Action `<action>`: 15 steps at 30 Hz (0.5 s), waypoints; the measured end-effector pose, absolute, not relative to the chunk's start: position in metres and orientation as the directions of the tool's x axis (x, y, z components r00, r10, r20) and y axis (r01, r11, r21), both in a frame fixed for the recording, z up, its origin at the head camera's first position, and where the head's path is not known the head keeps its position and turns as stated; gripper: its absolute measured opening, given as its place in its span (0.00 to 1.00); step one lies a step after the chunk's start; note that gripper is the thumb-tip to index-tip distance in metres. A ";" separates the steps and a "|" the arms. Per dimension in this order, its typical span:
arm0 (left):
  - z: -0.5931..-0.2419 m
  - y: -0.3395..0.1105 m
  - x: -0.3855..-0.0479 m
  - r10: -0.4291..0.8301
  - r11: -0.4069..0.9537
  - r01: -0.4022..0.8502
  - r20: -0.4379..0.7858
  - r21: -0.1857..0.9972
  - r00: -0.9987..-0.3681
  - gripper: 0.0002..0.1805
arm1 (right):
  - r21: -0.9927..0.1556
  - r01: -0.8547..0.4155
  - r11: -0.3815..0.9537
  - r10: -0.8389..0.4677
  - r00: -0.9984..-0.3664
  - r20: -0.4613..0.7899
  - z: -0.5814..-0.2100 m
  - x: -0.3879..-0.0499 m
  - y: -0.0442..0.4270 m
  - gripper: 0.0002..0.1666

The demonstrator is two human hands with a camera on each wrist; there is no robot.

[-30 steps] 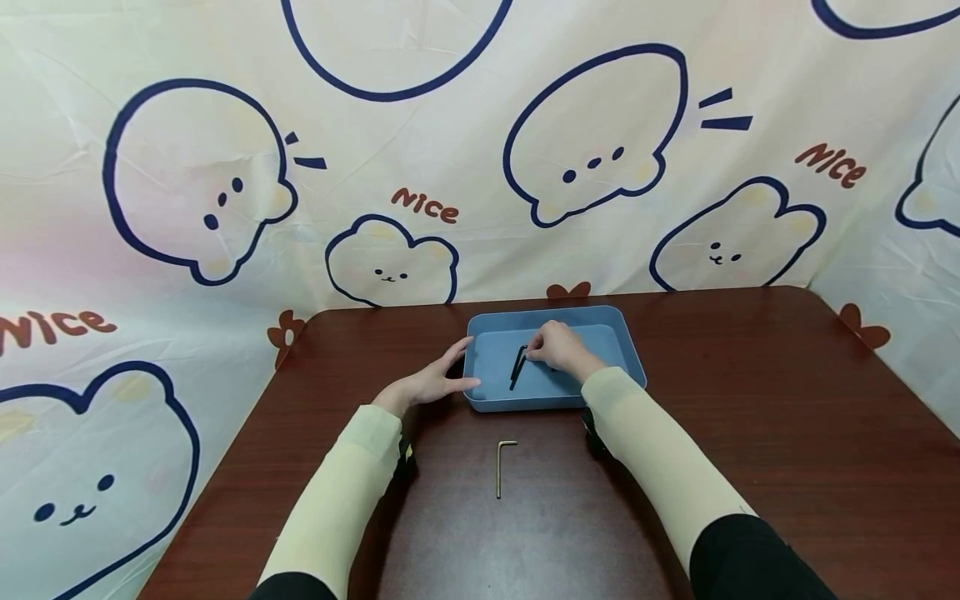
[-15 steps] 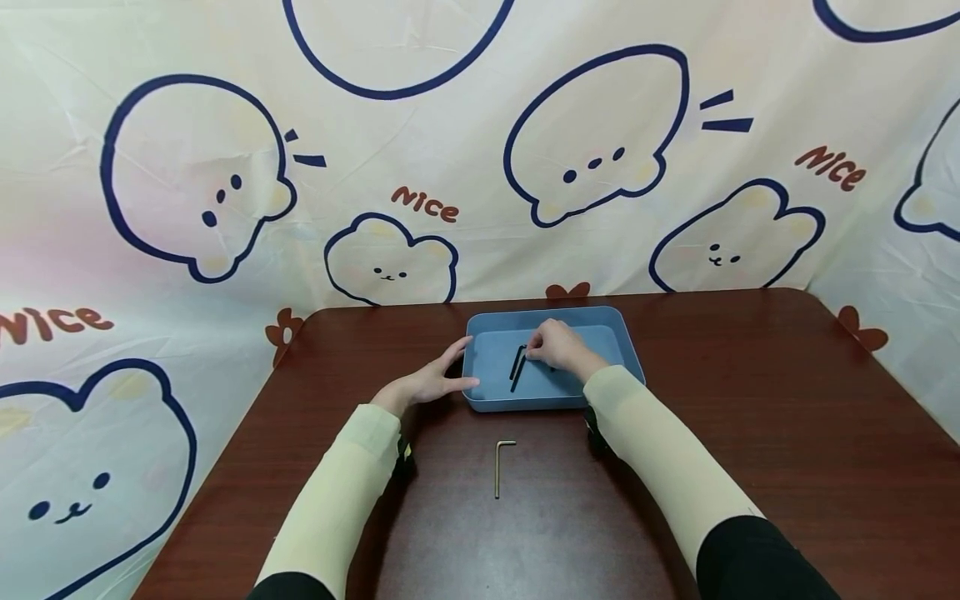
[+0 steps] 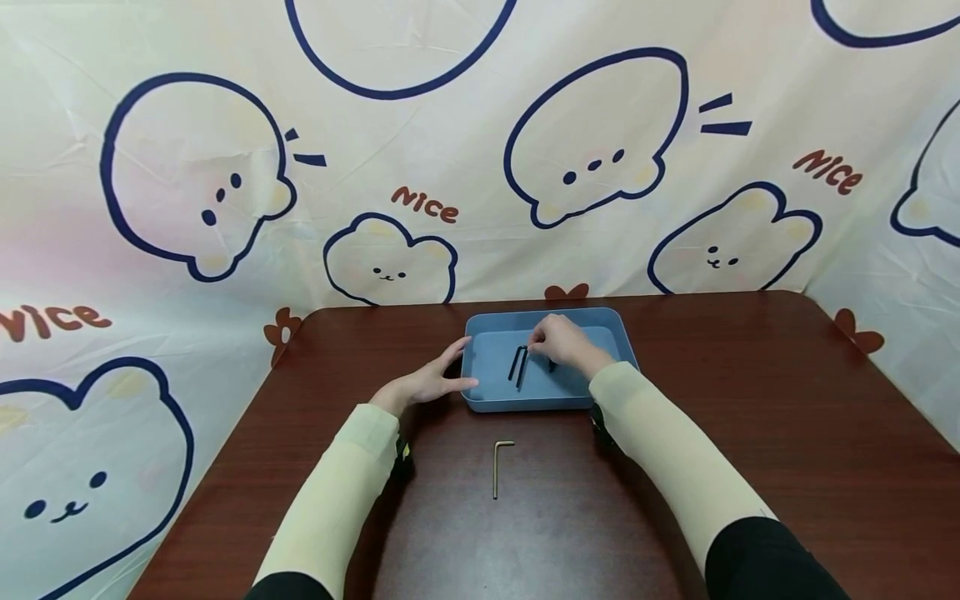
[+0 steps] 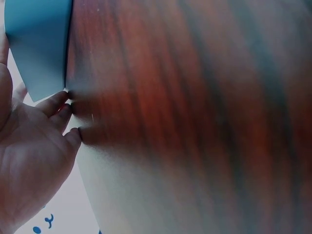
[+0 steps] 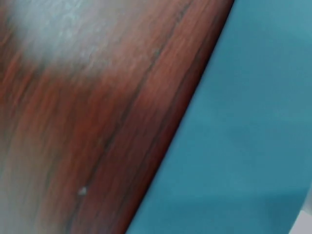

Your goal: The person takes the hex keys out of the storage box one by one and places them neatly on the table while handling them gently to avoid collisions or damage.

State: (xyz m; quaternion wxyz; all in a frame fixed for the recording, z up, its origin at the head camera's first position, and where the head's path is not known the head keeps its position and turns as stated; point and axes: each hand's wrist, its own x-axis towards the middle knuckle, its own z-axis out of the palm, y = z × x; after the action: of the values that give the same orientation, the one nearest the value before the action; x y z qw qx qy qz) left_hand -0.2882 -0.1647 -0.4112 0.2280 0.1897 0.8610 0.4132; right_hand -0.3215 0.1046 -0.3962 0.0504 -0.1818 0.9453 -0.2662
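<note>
A blue tray stands near the table's far edge. My left hand is at its left side, fingers spread and fairly straight, with fingertips and thumb against the wall. The left wrist view shows that hand beside the tray's corner. Inside the tray lie two black hex keys side by side, a left one and a right one. My right hand reaches in from the right and pinches the right hex key near its bent end. A small dark piece shows under that hand, mostly hidden.
A brass-coloured hex key lies on the brown table in front of the tray. Behind the table hangs a printed cloth. The right wrist view shows only table, tray wall and a pale corner.
My right hand has shifted slightly right and up. The right hex key has moved a little right with it, leaving a wider gap to the left one. My left hand stays put.
</note>
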 end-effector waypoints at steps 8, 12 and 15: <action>-0.411 -0.166 -0.287 0.519 0.587 0.142 -0.237 0.797 -0.821 0.46 | -0.519 -0.351 0.780 -0.403 -0.915 0.013 -0.394 -0.321 0.106 0.08; -0.412 -0.166 -0.288 0.521 0.583 0.140 -0.236 0.800 -0.820 0.46 | -0.529 -0.380 0.759 -0.428 -0.903 0.034 -0.389 -0.320 0.106 0.07; -0.412 -0.165 -0.289 0.519 0.583 0.137 -0.239 0.801 -0.821 0.46 | -0.535 -0.402 0.743 -0.448 -0.893 0.049 -0.385 -0.318 0.106 0.07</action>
State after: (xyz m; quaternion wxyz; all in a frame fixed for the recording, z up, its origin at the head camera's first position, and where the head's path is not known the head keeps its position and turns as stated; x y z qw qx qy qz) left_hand -0.2887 -0.1654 -0.4121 0.2309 0.1908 0.8593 0.4146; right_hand -0.3185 0.1064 -0.3850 0.0416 -0.2281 0.9326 -0.2766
